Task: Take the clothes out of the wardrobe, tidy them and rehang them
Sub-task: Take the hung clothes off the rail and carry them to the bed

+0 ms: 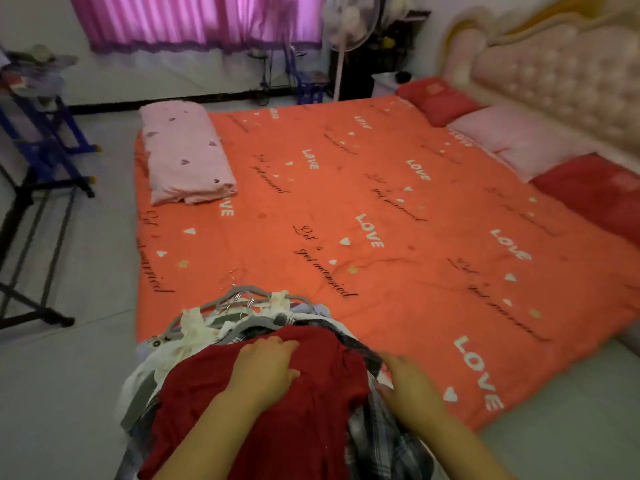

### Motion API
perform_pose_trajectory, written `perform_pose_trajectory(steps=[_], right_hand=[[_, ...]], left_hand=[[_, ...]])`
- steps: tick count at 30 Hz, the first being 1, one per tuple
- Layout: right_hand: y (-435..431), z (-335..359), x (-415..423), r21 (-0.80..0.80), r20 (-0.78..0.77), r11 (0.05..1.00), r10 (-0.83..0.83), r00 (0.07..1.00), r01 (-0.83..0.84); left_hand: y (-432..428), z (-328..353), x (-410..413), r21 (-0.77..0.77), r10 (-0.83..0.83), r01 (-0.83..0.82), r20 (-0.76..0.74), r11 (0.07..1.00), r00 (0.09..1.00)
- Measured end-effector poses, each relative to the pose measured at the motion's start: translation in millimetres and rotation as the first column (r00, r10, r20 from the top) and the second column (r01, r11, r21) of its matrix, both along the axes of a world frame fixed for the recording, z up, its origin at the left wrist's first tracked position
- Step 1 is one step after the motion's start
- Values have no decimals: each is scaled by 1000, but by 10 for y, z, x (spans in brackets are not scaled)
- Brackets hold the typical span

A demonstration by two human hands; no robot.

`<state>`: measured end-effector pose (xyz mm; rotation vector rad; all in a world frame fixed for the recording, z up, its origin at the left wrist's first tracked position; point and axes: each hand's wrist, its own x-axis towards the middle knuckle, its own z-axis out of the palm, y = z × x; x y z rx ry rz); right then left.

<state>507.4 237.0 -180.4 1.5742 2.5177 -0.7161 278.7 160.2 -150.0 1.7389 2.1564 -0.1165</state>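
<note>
A stack of clothes on hangers lies over the near corner of the bed. A dark red garment (194,407) is on top, with plaid shirts (377,441) and white pieces (194,323) under it. Grey hangers (239,297) with metal hooks stick out at the far end of the stack. My left hand (263,367) lies flat on the red garment, fingers straight. My right hand (412,389) rests on the plaid edge at the stack's right side, fingers extended; its fingertips are blurred.
An orange bedspread (381,209) with "LOVE" print covers the bed. A folded pink quilt (187,154) lies at its far left; red and pink pillows (519,140) line the tufted headboard (554,74). A blue rack (52,140) and black frame (31,237) stand left; a fan (349,26) beyond.
</note>
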Motion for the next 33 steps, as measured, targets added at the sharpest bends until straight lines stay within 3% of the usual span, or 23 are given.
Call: perform_pose_trajectory(steps=[4,7,10,15,21,25,28,33], right_hand=[[-664,321,656,109,40,957,-275,961,269],[-1307,561,1169,175,14,872,-467,884,458],[-2081,805,1704,217,-9,740,-651,759,637],[-3588,1162,2508,281,-60,401,-900,433,872],[-5631,1367,3090,288,-68,-24,-998,-4,957],[-6997,1393,3254,245,-55,-245,-969,-239,938],[-7969,1394,3311,211,-72,-379,-925,-372,901],[-9351,1426,3354,204,-45,-515,-854,-517,833]], left_hand=[[-23,213,524,42,-296,296,-8,954,955],[-111,367,1081,81,-512,510,2,856,859],[-307,557,1809,101,-709,706,-9,701,705],[-1056,910,3216,172,-924,913,-39,369,381],[-2583,1227,4566,250,-1000,968,-8,-18,-17],[-3792,1347,5195,271,-965,928,-21,-256,-261],[-4755,1398,5573,284,-914,874,-18,-394,-406],[-6222,1484,6073,312,-805,761,-22,-569,-593]])
